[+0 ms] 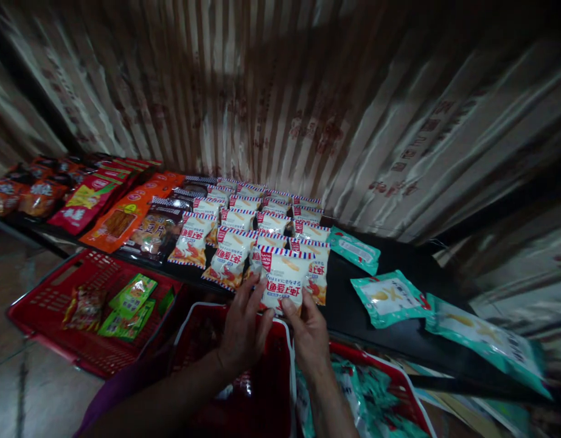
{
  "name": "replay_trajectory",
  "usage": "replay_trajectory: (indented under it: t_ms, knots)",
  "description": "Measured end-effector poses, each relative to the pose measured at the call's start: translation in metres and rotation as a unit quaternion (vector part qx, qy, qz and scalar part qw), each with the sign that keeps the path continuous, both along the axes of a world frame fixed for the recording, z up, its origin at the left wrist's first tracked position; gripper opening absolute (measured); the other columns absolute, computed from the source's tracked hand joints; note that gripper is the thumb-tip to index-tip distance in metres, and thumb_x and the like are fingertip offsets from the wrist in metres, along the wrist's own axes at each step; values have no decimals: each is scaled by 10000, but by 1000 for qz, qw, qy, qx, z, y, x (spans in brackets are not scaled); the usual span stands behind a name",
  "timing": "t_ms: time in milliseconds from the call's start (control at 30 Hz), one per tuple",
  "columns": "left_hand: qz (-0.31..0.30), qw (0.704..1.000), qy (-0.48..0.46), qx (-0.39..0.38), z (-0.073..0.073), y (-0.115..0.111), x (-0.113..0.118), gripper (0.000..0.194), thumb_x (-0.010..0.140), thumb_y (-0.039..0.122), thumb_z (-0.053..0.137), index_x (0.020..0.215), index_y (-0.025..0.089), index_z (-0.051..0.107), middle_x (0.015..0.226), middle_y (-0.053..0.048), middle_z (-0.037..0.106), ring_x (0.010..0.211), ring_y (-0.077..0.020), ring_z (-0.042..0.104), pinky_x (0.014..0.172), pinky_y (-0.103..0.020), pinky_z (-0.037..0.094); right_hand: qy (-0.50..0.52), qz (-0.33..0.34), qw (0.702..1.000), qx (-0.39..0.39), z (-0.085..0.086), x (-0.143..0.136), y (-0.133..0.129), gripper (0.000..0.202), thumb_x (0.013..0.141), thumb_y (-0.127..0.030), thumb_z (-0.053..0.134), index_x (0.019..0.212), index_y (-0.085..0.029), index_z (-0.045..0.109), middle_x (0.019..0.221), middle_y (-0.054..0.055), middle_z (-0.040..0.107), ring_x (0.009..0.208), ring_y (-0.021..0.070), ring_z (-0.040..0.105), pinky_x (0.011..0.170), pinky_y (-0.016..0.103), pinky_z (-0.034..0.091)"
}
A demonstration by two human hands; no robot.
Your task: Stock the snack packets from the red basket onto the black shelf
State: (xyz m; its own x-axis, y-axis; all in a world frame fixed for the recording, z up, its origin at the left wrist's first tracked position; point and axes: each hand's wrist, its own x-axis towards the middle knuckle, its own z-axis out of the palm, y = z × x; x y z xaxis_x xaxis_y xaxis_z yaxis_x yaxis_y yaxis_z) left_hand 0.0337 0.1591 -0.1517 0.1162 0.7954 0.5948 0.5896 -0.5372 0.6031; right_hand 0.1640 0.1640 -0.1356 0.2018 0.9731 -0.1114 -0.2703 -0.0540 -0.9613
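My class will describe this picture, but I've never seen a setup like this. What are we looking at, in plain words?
There is no machine here: one camera, worn on a person's head, looks forward and down at their two bare hands. The right hand grips a white snack bag, thumb on its front; the left hand is at the bag's left edge, its hold hard to judge.

Beyond, a black shelf carries rows of white snack bags, with an orange packet further left and teal packets to the right.

Below are red baskets: the left one contains green packets, the right one more teal packets.
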Motion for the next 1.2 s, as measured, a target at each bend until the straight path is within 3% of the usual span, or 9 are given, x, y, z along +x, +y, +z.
replay_trajectory:
  t_ms: [100,333,567,900,1067,1200]
  knots:
    - [0,1000,8,-24,-3,-1,-6,661,882,239,489,1447,216,146,1463,-174,316,1368,-274,301,1056,-468,381,-13,13,1000,3,-1,-12,3,577,711,-395,730,1242,-255,556,1172,38,662,1040,234,614,912,364,478]
    - [-9,994,8,-107,0,4,-13,606,885,259,461,1439,180,227,1477,-163,301,1378,-262,284,1081,-446,355,-59,-7,998,8,1,-23,9,552,680,-432,741,1181,-249,600,1116,38,683,1011,234,619,908,359,472]
    - [15,995,43,-93,-9,7,-11,669,858,225,496,1454,202,194,1480,-163,296,1360,-286,313,1053,-460,376,-117,-8,993,-12,-5,-23,12,543,664,-467,733,1143,-234,626,1117,49,682,1030,248,611,923,380,462]
    - [43,991,104,-68,-6,10,-8,695,819,157,522,1441,234,223,1411,-161,377,1300,-289,397,992,-442,435,-246,-55,968,-6,-19,-19,10,646,704,-510,659,1260,-203,539,1237,92,615,1121,268,562,976,412,418]
    - [71,989,122,-41,-6,11,-8,627,846,179,512,1422,219,268,1394,-157,400,1275,-267,427,967,-401,461,-365,-96,925,41,-21,-17,-2,596,781,-507,573,1269,-169,518,1300,133,557,1191,281,512,1004,462,390]
    - [83,988,129,-31,-7,10,-7,605,851,186,511,1413,217,290,1390,-150,411,1270,-262,431,966,-398,464,-482,-165,849,140,2,-3,3,444,863,-428,485,1207,-159,571,1191,144,616,1083,264,578,929,440,446]
